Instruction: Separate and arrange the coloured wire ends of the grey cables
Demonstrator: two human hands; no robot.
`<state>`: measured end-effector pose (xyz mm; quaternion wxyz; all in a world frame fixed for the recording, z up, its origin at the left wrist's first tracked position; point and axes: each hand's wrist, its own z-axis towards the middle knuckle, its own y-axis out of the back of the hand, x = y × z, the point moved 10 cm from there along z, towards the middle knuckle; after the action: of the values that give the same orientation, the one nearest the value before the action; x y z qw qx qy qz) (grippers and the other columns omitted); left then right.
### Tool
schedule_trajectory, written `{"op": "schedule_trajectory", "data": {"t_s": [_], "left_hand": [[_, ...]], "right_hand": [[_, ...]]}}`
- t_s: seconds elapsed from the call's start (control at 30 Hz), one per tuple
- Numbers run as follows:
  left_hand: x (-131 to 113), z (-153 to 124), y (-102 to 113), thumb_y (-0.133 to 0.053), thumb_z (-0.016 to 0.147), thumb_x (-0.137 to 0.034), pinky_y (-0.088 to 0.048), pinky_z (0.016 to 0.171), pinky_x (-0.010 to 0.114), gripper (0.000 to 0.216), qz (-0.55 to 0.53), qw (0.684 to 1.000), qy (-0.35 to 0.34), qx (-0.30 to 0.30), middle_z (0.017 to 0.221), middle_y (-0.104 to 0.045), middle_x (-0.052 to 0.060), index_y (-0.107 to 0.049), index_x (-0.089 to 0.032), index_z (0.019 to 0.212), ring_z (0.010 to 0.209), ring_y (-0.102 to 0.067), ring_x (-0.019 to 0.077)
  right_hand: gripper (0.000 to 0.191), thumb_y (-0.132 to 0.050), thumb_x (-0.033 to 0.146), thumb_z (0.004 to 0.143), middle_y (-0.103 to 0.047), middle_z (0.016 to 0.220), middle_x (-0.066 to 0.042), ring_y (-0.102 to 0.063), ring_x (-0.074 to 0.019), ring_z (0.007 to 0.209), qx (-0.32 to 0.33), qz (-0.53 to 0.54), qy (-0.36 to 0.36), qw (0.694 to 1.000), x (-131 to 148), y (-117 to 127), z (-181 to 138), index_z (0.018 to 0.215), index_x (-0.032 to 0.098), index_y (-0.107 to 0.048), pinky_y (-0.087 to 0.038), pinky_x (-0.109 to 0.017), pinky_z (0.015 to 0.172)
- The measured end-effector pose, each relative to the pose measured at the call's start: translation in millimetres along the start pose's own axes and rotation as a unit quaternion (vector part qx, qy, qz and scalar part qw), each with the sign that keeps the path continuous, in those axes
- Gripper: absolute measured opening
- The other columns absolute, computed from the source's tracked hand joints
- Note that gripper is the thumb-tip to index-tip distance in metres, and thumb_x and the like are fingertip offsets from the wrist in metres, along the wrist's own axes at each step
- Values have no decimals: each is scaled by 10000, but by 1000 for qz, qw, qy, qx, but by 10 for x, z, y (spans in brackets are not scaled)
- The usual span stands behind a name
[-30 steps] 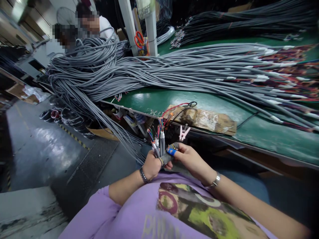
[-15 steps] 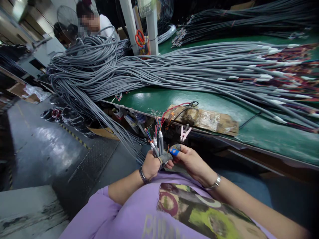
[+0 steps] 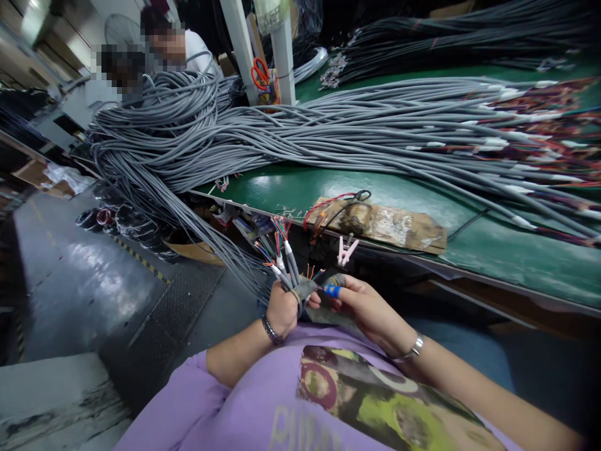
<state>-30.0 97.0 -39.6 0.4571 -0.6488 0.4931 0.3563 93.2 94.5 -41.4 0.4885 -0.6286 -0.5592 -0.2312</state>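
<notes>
from my end, the thing in hand is a small bunch of grey cable ends (image 3: 284, 266), held just in front of the purple shirt (image 3: 235, 401) and below the near edge of the green table (image 3: 291, 185). their long axis runs up and a little to the left, away from the body. the tips point up toward the table edge, where white sleeves give way to fans of thin coloured wires.

the left hand (image 3: 282, 311) is closed into a fist around the lower part of the bunch, knuckles toward the camera, with a dark bracelet (image 3: 271, 330) at the wrist. one shorter grey stub (image 3: 305, 289) sits at the top of that fist, with fine orange strands spread above it.

the right hand (image 3: 364, 307) is half curled and comes in from the right. its forefinger tip is wrapped in blue tape (image 3: 332, 290) and the finger behind it in grey. both tips are right at the stub — touching it, as far as i can see, but i can't tell whether they truly pinch it. the two hands are close together, nearly meeting at the stub.

a pale pink clip (image 3: 346, 249) hangs just above the right fingers, off the table edge. on the table behind it lies a taped cardboard piece (image 3: 394, 224) with a red wire (image 3: 323, 203) looped over it — and beyond that a big heap of long grey cables (image 3: 282, 128).
</notes>
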Motion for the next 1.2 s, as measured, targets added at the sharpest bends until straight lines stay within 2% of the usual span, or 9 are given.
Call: {"op": "schedule_trajectory", "data": {"t_s": [0.1, 0.2, 0.37, 0.47, 0.6, 0.73, 0.83, 0.97, 1.2], "left_hand": [[-1, 24, 45, -770, 614, -393, -451, 463, 229, 311, -31, 999, 0, -21, 478, -591, 19, -638, -111, 604, 407, -508, 93], [-23, 17, 43, -770, 620, -381, -442, 453, 210, 315, -35, 999, -6, -19, 474, -588, 23, -619, -109, 565, 415, -517, 89], [0, -31, -3, -789, 612, -406, -440, 434, 203, 338, -20, 1000, -5, -10, 474, -583, 13, -626, -110, 603, 411, -513, 87], [16, -42, -38, -789, 620, -411, -446, 435, 205, 342, -11, 1000, -7, -1, 467, -575, 7, -623, -113, 601, 407, -509, 86], [-9, -24, -14, -778, 633, -414, -447, 436, 203, 336, -16, 1000, -18, -13, 465, -573, 6, -627, -116, 593, 412, -512, 86], [-24, -10, 33, -786, 616, -402, -436, 426, 199, 329, -31, 999, -18, -30, 452, -565, 1, -627, -116, 588, 395, -495, 80], [-15, -18, 34, -789, 613, -410, -442, 431, 204, 336, -31, 999, -14, -26, 460, -574, 6, -627, -116, 595, 402, -506, 85], [1, -36, -3, -786, 626, -405, -434, 430, 203, 331, -17, 1000, -13, -7, 476, -586, 12, -634, -113, 602, 407, -505, 84], [22, -37, -49, -787, 623, -393, -442, 431, 207, 334, -3, 1000, -3, 5, 471, -587, 14, -606, -118, 569, 402, -511, 88]], "right_hand": [[293, -777, 365, 586, -502, 533, 33, -402, -95, 520, 32, 24, -27, 999, -90, -82, -36, 564, 173, -556, -332, -254, 528], [319, -776, 405, 603, -501, 550, 32, -417, -98, 530, 37, 12, -35, 999, -116, -80, -54, 597, 173, -557, -354, -255, 538], [377, -763, 502, 650, -583, 644, 11, -496, -120, 593, 27, -16, 8, 999, 64, -64, -8, 790, 185, -615, -386, -258, 571], [397, -795, 512, 595, -578, 601, 9, -479, -117, 563, -2, -25, 29, 999, 137, -43, 32, 707, 179, -608, -363, -263, 554], [376, -812, 477, 554, -515, 545, 32, -402, -94, 522, -31, -14, 18, 999, 43, 2, 31, 621, 173, -601, -330, -261, 531], [376, -798, 434, 568, -454, 501, 46, -381, -91, 504, 21, 26, -39, 999, -127, -74, -29, 539, 181, -522, -339, -264, 529], [342, -796, 427, 578, -489, 542, 38, -427, -103, 538, 37, 39, -59, 997, -125, -78, -55, 596, 177, -562, -385, -274, 569], [373, -788, 481, 608, -578, 662, 11, -500, -125, 615, 33, 25, -30, 999, 17, -63, -14, 761, 184, -622, -398, -273, 601], [439, -790, 534, 556, -471, 527, 44, -354, -85, 504, -6, -33, 17, 999, 140, -53, 47, 585, 183, -527, -282, -257, 508]]}}
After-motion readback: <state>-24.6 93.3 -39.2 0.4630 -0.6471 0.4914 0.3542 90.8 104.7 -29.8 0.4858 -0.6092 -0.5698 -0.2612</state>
